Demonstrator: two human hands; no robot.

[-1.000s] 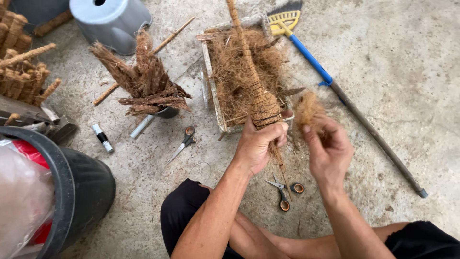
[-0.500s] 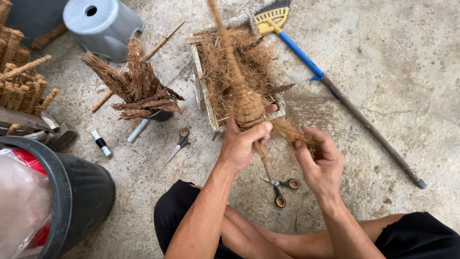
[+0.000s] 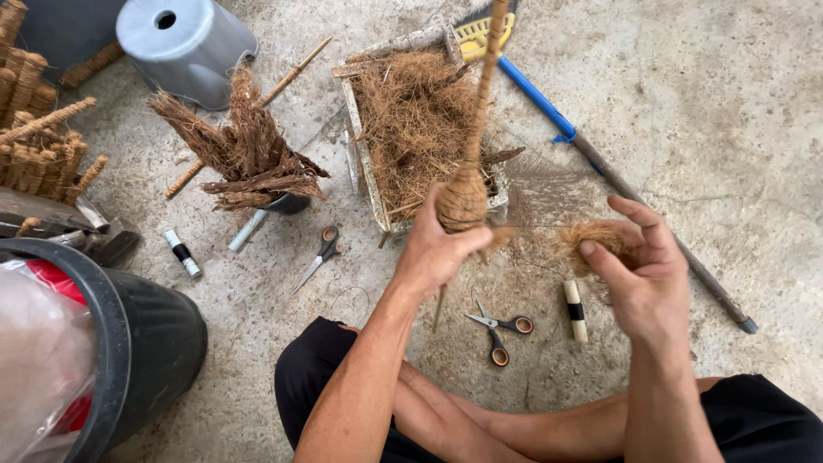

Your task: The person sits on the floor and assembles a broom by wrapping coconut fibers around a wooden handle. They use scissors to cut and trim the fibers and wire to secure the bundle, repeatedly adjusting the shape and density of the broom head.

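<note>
My left hand [image 3: 437, 249] grips a stick wrapped in brown coconut fibre [image 3: 467, 184], which rises up and away from me with a thick wound bulge just above my fingers. To the right, my right hand [image 3: 639, 274] pinches a loose tuft of fibre [image 3: 591, 236], held apart from the stick. Below the hands, small scissors [image 3: 501, 330] and a black-and-white spool [image 3: 576, 310] lie on the concrete floor.
A wooden tray [image 3: 358, 141] full of loose fibre sits ahead. A blue-handled broom [image 3: 591, 154] lies at the right. A pot of bark strips [image 3: 249, 159], second scissors [image 3: 319, 255], another spool [image 3: 182, 253], a grey stool [image 3: 184, 43], wrapped sticks [image 3: 39, 141] and a black bin [image 3: 141, 343] stand left.
My right hand has drawn away to the right with its tuft of fibre, parting from the stick. The view has shifted, and a spool near the scissors now shows.
</note>
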